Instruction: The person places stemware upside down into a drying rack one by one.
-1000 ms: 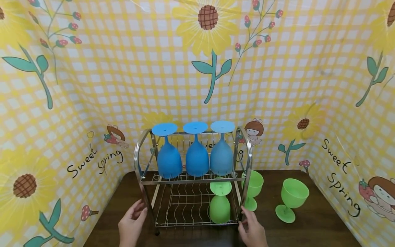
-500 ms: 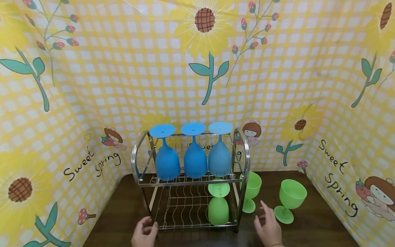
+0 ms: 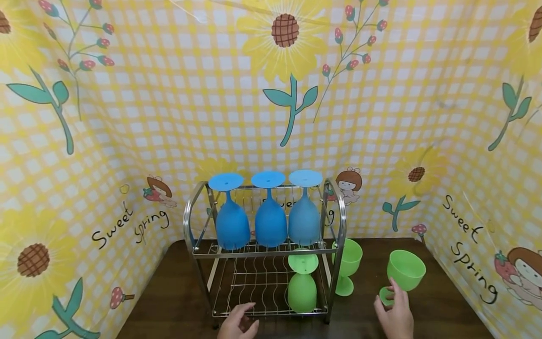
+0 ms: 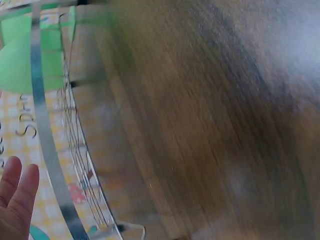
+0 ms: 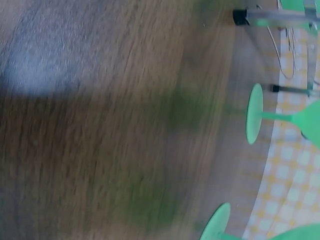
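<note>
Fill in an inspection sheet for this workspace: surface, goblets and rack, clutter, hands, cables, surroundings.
Surface: dark wood-grain tabletop.
Goblets and rack: two-tier metal rack; three blue goblets upside down on its upper tier; inverted green goblet at the right of its lower tier; inner green goblet and outer green goblet standing on the tabletop, right of the rack.
Clutter: nothing seen.
Hands: left hand near the rack's lower front edge, holding nothing; right hand at the outer green goblet, contact unclear.
Cables: nothing seen.
Surroundings: yellow-checked sheet with sunflowers, behind and on both sides.
</note>
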Tool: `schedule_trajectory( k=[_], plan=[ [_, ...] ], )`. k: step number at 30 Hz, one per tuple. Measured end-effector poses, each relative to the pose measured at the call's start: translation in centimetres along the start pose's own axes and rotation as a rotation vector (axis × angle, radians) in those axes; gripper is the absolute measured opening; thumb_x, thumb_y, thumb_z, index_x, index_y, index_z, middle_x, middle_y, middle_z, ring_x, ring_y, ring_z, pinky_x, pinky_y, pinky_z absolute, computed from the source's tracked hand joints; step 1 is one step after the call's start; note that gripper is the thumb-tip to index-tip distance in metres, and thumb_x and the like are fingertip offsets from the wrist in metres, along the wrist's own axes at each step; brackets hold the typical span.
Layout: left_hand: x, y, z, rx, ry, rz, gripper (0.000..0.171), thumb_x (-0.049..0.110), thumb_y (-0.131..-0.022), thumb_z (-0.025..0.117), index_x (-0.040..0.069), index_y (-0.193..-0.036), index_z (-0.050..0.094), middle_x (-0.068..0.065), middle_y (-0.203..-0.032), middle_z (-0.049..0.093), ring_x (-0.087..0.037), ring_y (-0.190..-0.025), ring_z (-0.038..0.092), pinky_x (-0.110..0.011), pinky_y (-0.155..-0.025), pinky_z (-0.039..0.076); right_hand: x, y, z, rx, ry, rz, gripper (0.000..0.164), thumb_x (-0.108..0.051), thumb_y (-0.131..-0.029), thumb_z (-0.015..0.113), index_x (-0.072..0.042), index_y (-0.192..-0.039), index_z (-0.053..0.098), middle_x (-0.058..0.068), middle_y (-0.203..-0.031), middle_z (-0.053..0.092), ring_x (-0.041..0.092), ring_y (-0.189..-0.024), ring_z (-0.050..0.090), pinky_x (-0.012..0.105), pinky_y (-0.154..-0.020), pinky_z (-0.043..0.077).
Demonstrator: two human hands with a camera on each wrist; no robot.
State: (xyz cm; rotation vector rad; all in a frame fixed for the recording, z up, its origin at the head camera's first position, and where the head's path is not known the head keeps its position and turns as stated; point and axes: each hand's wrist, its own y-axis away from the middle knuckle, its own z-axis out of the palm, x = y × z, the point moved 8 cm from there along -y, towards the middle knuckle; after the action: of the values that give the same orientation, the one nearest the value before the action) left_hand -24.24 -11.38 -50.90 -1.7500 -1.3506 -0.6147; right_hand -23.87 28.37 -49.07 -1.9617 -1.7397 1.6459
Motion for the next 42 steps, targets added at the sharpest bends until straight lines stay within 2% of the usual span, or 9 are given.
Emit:
schedule_trajectory(
  k=[5, 8, 12, 16, 23, 26, 33, 38, 42],
  plan=[
    [0.8, -0.2, 2.1, -0.113, -0.005, 0.027, 0.035, 0.014, -0.083, 0.072, -0.003, -0.113, 0.064, -0.010, -0.100, 0.059, -0.012, -0.072, 0.055, -0.023, -0.057, 0.045, 1.6, -0.3, -1.2, 0.056, -0.023, 0.068, 0.061, 0.004, -0.072, 0.069, 0.009, -0.129, 0.046, 0.021, -0.099, 0.052, -0.013, -0.077, 0.040, 0.004, -0.056, 0.040],
    [1.5, -0.3, 3.0, -0.140, -0.025, 0.060, 0.035, 0.017, -0.083, 0.073, 0.001, -0.113, 0.065, -0.011, -0.101, 0.060, -0.008, -0.073, 0.054, -0.023, -0.057, 0.045, 2.4, -0.6, -1.8, 0.039, 0.007, 0.112, 0.062, 0.001, -0.073, 0.069, 0.009, -0.130, 0.045, 0.022, -0.099, 0.052, -0.015, -0.076, 0.037, 0.006, -0.054, 0.039],
    [3.2, -0.5, 3.6, -0.147, -0.065, 0.159, 0.036, 0.019, -0.083, 0.074, 0.003, -0.114, 0.065, -0.013, -0.103, 0.062, -0.005, -0.077, 0.054, -0.024, -0.057, 0.046, 3.7, -0.9, -2.6, -0.037, 0.045, 0.178, 0.071, -0.002, -0.072, 0.074, 0.009, -0.134, 0.041, 0.022, -0.103, 0.049, 0.002, -0.075, 0.048, 0.010, -0.053, 0.040],
    [4.8, -0.7, 4.2, -0.187, -0.100, 0.240, 0.037, 0.022, -0.084, 0.073, 0.005, -0.116, 0.064, -0.010, -0.107, 0.063, -0.016, -0.089, 0.061, -0.028, -0.064, 0.051, 5.4, -1.6, -3.3, -0.128, 0.071, 0.260, 0.083, -0.006, -0.072, 0.077, 0.010, -0.140, 0.032, 0.023, -0.108, 0.044, 0.026, -0.079, 0.053, 0.015, -0.054, 0.044],
    [6.6, -1.1, 6.5, -0.423, -0.151, 0.283, 0.039, 0.031, -0.090, 0.068, 0.011, -0.123, 0.062, -0.001, -0.116, 0.063, -0.016, -0.104, 0.058, -0.031, -0.079, 0.052, 7.7, -3.0, -3.7, -0.263, 0.100, 0.340, 0.099, -0.015, -0.074, 0.079, 0.009, -0.147, 0.017, 0.028, -0.115, 0.039, 0.036, -0.086, 0.056, 0.027, -0.058, 0.047],
    [7.7, -1.0, 7.4, -0.486, -0.190, 0.356, 0.039, 0.032, -0.091, 0.066, 0.013, -0.125, 0.061, 0.002, -0.118, 0.062, -0.014, -0.105, 0.057, -0.031, -0.081, 0.051, 8.2, -3.7, -3.4, -0.312, 0.086, 0.353, 0.103, -0.018, -0.075, 0.080, 0.010, -0.147, 0.011, 0.032, -0.118, 0.037, 0.040, -0.089, 0.056, 0.038, -0.063, 0.049],
    [10.5, -0.3, 9.0, -0.500, -0.298, 0.647, 0.041, 0.034, -0.094, 0.062, 0.012, -0.129, 0.058, -0.001, -0.118, 0.061, -0.014, -0.106, 0.057, -0.023, -0.079, 0.050, 8.8, -5.1, -2.1, -0.411, 0.009, 0.420, 0.111, -0.026, -0.081, 0.077, 0.013, -0.146, -0.005, 0.045, -0.127, 0.028, 0.053, -0.103, 0.050, 0.055, -0.080, 0.048],
    [12.2, -0.6, 9.5, -0.452, -0.362, 0.742, 0.041, 0.034, -0.095, 0.061, 0.013, -0.130, 0.057, -0.004, -0.121, 0.060, -0.015, -0.107, 0.057, -0.020, -0.080, 0.049, 8.7, -6.0, -1.5, -0.449, 0.057, 0.435, 0.110, -0.031, -0.080, 0.075, 0.016, -0.145, -0.001, 0.046, -0.135, 0.022, 0.060, -0.124, 0.022, 0.068, -0.096, 0.028],
    [13.4, -0.9, 10.0, -0.425, -0.375, 0.791, 0.041, 0.032, -0.095, 0.060, 0.011, -0.130, 0.057, -0.008, -0.124, 0.059, -0.018, -0.111, 0.056, -0.024, -0.087, 0.048, 8.9, -6.3, -1.3, -0.429, 0.085, 0.461, 0.107, -0.034, -0.078, 0.075, 0.015, -0.145, 0.007, 0.040, -0.132, 0.030, 0.059, -0.123, 0.021, 0.069, -0.095, 0.028]
  ],
)
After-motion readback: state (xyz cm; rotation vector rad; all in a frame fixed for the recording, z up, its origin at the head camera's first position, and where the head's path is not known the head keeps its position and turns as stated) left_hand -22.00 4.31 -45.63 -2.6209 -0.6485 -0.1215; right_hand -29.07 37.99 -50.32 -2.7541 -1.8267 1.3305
